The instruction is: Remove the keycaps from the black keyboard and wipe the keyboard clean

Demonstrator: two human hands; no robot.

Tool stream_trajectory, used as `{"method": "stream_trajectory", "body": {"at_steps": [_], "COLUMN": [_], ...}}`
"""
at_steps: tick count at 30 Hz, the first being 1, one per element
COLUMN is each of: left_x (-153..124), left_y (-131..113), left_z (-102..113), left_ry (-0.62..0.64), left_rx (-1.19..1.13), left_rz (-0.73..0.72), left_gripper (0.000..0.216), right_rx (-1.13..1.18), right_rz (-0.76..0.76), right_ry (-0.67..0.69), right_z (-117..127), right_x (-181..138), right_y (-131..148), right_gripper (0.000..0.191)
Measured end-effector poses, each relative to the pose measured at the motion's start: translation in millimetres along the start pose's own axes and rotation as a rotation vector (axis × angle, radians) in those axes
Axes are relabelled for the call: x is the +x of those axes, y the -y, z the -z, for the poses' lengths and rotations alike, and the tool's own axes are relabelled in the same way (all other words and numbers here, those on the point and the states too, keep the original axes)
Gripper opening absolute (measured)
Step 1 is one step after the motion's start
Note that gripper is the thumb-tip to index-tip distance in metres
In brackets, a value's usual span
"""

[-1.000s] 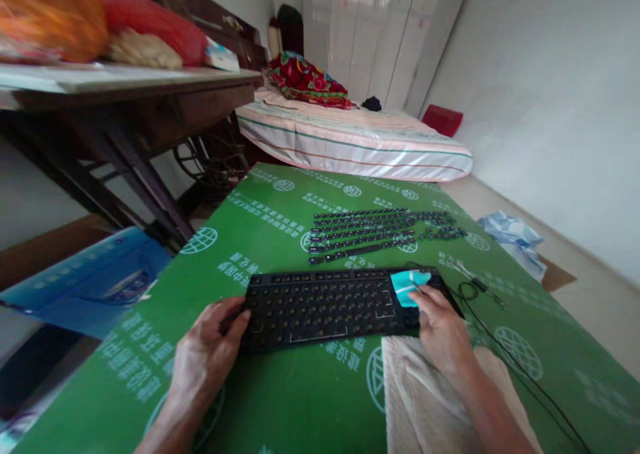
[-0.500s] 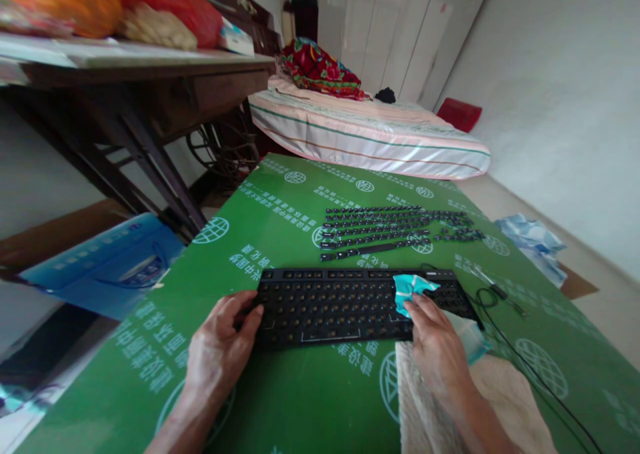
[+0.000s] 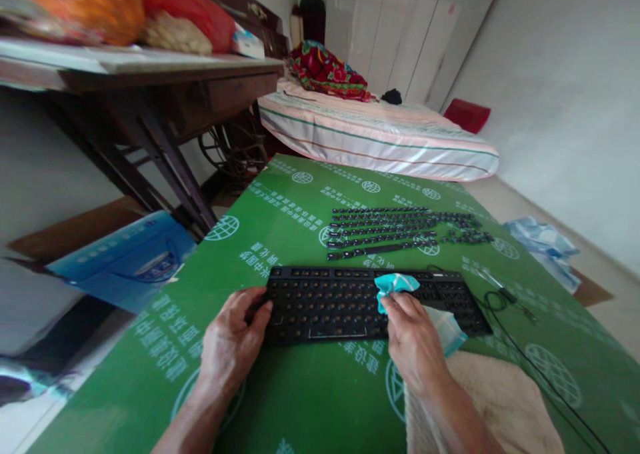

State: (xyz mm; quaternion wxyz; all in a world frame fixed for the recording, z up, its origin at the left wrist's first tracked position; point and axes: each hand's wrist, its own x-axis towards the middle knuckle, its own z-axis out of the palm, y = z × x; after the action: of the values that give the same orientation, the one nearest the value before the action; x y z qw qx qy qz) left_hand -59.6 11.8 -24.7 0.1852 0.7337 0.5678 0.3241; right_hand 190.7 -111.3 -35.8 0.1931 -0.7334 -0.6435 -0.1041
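Note:
A black keyboard (image 3: 345,304) with its keycaps off lies on the green board (image 3: 300,387). My left hand (image 3: 233,344) grips the keyboard's left end, thumb on top. My right hand (image 3: 413,344) presses a teal cloth (image 3: 395,283) onto the keyboard's middle-right part, fingers closed over it. The removed black keycaps (image 3: 400,231) lie in rows on the board beyond the keyboard.
A beige towel (image 3: 500,401) lies under my right forearm. The keyboard's black cable (image 3: 505,304) trails to the right. A dark wooden table (image 3: 150,101) stands at the left, a blue box (image 3: 125,261) below it, a mattress (image 3: 380,144) behind.
My right hand has slid the teal cloth leftward along the keyboard, from its right end toward the middle. My left hand keeps its hold on the left end.

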Motion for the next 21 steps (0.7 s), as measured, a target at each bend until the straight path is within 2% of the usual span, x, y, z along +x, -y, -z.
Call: {"method": "stream_trajectory", "body": {"at_steps": [5,8,16,21], "left_x": [-4,-7,-10,-10], "left_y": [1,2,-2,-4], "left_z": [-2,-4,-1,0], "left_ry": [-0.018,-0.011,-0.004,0.012], "left_rx": [-0.015,-0.048,-0.071,-0.065], "left_rz": [-0.036,-0.021,-0.017,-0.004], "left_gripper": [0.030,0.029,0.026,0.025], "right_rx": [0.061,-0.012,-0.154,-0.169], "right_rz": [0.054,0.047,0.050,0.052], "right_ry": [-0.007,-0.018,0.124,0.139], "right_z": [-1,0,11,10], "right_x": [6,9,23,30], "right_y": [7,5,17,26], "right_gripper": [0.033,0.032,0.020,0.019]}}
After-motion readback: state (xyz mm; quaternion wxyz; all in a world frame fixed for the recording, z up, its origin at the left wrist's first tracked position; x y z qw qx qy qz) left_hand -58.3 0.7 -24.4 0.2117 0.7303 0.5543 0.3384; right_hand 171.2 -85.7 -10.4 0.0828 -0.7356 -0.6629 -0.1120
